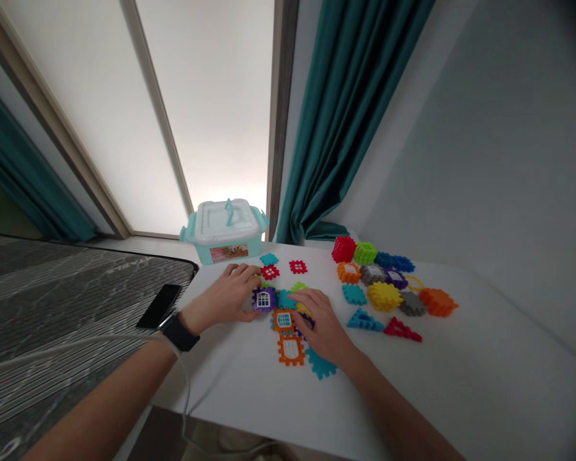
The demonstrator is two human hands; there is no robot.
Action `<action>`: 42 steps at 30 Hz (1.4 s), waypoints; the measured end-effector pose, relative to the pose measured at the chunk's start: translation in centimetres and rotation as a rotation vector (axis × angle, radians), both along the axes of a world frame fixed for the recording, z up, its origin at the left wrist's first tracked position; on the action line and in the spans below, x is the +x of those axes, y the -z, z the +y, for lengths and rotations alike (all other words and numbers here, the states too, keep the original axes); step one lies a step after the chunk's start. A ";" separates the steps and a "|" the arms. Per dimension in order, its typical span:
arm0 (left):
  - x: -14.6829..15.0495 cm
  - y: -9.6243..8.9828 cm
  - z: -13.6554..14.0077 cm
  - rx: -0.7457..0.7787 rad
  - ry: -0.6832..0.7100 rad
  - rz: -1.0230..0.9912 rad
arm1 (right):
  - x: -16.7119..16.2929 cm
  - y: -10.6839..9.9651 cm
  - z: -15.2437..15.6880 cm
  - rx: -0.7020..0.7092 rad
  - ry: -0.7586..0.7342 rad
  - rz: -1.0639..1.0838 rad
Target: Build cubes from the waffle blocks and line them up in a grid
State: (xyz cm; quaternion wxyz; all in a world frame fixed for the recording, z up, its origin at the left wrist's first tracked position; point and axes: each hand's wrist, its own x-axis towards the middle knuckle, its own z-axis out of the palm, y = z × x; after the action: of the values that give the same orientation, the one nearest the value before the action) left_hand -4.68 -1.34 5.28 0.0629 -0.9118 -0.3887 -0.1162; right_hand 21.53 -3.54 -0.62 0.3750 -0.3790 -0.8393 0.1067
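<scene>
My left hand (228,296) has its thumb and fingers around the left side of a purple notched building tile (264,298) with a white window. Beside that tile lies a teal tile (285,299). My right hand (320,319) lies over the right part of the tiles, fingertips by the teal one and thumb near an orange window tile (283,320). Its fingers partly hide a yellow tile (305,310) and another purple one. Below sit a second orange tile (291,350) with a white panel and a large teal gear-edged piece (320,363).
Red window tiles (298,266) lie behind my hands. Stacked tiles stand to the right, including yellow (384,296) and orange (438,301) piles, with blue (364,320) and red (402,329) triangles nearer. A lidded teal box (230,230) stands behind; a phone (159,306) lies left. A cable crosses my left forearm.
</scene>
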 end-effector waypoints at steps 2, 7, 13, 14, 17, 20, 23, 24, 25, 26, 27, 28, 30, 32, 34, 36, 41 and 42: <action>1.6 0.2 0.5 0.027 0.011 -0.029 | 0.0 0.1 0.1 -0.012 0.049 0.047; 5.4 1.1 1.4 0.056 0.042 -0.096 | 0.6 0.4 0.7 -0.049 0.122 0.139; 6.7 2.2 1.1 0.101 0.038 -0.209 | 0.9 0.2 1.1 -0.156 0.145 0.257; 6.7 2.3 1.0 0.106 0.042 -0.226 | 0.8 0.1 1.1 -0.184 0.144 0.288; 6.4 2.7 0.8 0.114 0.046 -0.270 | 0.7 0.0 1.1 -0.283 0.134 0.382; 6.1 3.1 0.7 0.113 0.044 -0.308 | 0.7 0.2 1.2 -0.389 0.106 0.473; 5.9 3.6 0.8 0.114 0.045 -0.351 | 0.7 0.5 1.5 -0.480 0.079 0.564; 5.9 3.8 0.9 0.115 0.045 -0.366 | 0.7 0.7 1.5 -0.501 0.081 0.588; 5.8 3.9 1.0 0.117 0.043 -0.379 | 0.7 0.7 1.5 -0.514 0.086 0.605; 5.8 4.1 1.1 0.117 0.042 -0.392 | 0.7 0.8 1.6 -0.522 0.092 0.614; 5.8 4.2 1.1 0.115 0.041 -0.405 | 0.6 0.8 1.6 -0.524 0.097 0.614; 5.8 4.3 1.2 0.110 0.041 -0.419 | 0.6 0.8 1.5 -0.520 0.101 0.605; 5.9 4.4 1.2 0.090 0.045 -0.450 | 0.8 0.6 1.5 -0.479 0.108 0.561; 5.9 4.5 1.3 0.064 0.050 -0.483 | 1.1 0.3 1.5 -0.368 0.126 0.477; 5.9 4.6 1.3 0.044 0.052 -0.506 | 1.7 0.0 1.6 -0.204 0.132 0.358; 5.8 4.7 1.3 0.037 0.052 -0.524 | 2.3 -0.3 1.7 -0.074 0.098 0.232; 5.7 4.8 1.4 0.025 0.068 -0.584 | 3.0 -0.2 2.0 0.015 0.051 0.079; 5.7 4.8 1.4 0.017 0.071 -0.596 | 3.1 -0.2 2.0 0.016 0.053 0.073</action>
State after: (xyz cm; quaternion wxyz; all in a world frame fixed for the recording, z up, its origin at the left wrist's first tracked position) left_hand 1.06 0.02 0.48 -0.0504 -0.8502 -0.3567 -0.3839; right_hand 24.58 -1.51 -0.45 0.4111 -0.3938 -0.8155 0.1040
